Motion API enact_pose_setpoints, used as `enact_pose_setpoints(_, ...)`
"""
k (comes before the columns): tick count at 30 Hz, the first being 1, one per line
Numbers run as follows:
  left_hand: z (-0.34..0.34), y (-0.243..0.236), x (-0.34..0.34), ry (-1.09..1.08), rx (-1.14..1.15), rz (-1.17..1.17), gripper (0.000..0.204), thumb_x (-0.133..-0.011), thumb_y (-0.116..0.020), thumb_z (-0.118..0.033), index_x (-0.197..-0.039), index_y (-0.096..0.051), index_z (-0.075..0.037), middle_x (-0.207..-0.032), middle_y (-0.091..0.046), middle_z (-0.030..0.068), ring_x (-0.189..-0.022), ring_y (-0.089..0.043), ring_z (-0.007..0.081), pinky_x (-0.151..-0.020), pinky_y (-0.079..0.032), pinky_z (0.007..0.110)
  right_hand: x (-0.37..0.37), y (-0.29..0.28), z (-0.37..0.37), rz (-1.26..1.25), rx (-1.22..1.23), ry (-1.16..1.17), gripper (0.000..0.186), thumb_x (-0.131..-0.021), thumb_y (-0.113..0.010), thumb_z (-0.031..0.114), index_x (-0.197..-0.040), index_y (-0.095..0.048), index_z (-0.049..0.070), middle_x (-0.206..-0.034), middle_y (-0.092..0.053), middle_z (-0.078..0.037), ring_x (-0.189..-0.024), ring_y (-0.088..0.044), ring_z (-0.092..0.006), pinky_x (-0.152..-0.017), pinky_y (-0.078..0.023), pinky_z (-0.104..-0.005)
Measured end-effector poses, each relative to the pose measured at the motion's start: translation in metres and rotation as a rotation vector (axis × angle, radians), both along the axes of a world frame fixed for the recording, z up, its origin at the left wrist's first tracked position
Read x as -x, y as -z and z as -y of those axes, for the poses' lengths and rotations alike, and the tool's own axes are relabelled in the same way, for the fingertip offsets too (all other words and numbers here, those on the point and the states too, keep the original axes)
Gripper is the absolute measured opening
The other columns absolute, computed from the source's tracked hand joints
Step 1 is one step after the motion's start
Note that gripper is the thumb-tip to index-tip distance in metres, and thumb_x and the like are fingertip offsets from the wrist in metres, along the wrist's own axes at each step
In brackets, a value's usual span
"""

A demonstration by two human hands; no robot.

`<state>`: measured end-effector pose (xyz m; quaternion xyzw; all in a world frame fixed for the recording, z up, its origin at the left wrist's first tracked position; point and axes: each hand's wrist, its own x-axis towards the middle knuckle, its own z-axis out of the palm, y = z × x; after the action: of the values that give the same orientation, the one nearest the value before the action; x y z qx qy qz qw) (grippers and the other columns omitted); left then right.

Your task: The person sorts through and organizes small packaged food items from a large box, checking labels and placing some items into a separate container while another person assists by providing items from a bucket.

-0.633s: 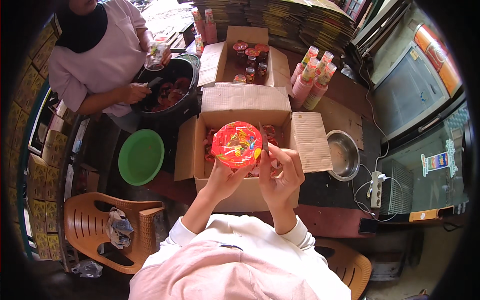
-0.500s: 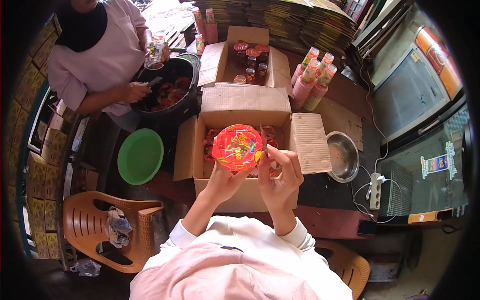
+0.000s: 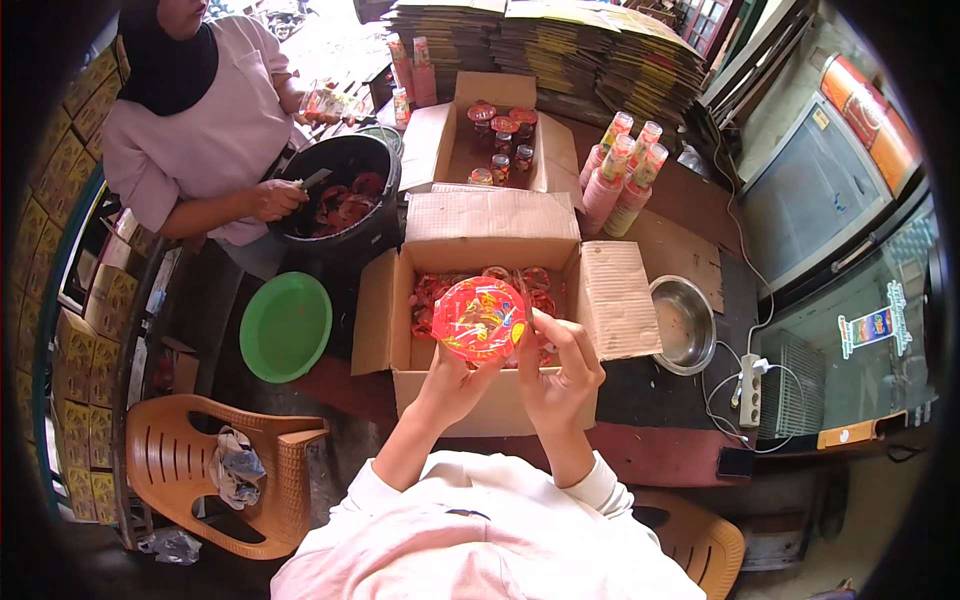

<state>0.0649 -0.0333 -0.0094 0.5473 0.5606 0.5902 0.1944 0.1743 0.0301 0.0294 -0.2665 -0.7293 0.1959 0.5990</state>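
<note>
A plastic cup with a red printed film lid (image 3: 480, 318) faces me, raised over an open cardboard box (image 3: 490, 217). My left hand (image 3: 445, 392) is closed round the cup from below, on its left side. At the cup's right edge my right hand (image 3: 558, 375) is closed in a pinch. A thin, blade-like tool (image 3: 523, 292) sticks up from its fingertips, seen nearly edge-on against the lid's rim. Inside the box, behind the cup, lie several red film pieces and cups (image 3: 540, 285); the cup and my hands hide part of them.
Across on the left, a co-worker holds a knife (image 3: 316, 179) and a cup over a black tub (image 3: 350, 215). A green basin (image 3: 286, 327) stands left, a metal bowl (image 3: 684, 322) right. Stacked cups (image 3: 625, 180) and a second box (image 3: 428, 150) stand beyond. A power strip (image 3: 750, 390) lies right.
The view has tilted slightly, so the scene sits lower. My hands keep their hold on the cup. The co-worker's cup has moved outward from the tub, tipping sideways.
</note>
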Motion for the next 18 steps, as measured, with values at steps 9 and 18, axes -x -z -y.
enact_pose_setpoints(9,-0.010,-0.003,0.007,0.048,0.021,0.119,0.033,-0.080,-0.063,-0.006,-0.111,-0.053,-0.002,-0.109,-0.056,0.0091,-0.100,-0.054,0.0217,-0.086,-0.043,0.034,0.006,-0.006,-0.009,0.017,0.037,-0.004,0.027,-0.069,-0.067,-0.004,-0.095,-0.064,0.003,-0.077,-0.062,-0.009,-0.065,-0.060,-0.0168,-0.055,-0.048,-0.0254)
enact_pose_setpoints(18,-0.017,0.004,0.009,0.076,0.000,-0.006,0.032,-0.081,-0.061,-0.005,-0.112,-0.053,-0.002,-0.111,-0.054,0.0082,-0.103,-0.052,0.0207,-0.087,-0.042,0.033,0.007,-0.006,-0.019,0.034,0.087,0.020,0.028,-0.069,-0.065,-0.007,-0.095,-0.065,0.003,-0.077,-0.062,-0.009,-0.065,-0.060,-0.0170,-0.056,-0.048,-0.0258)
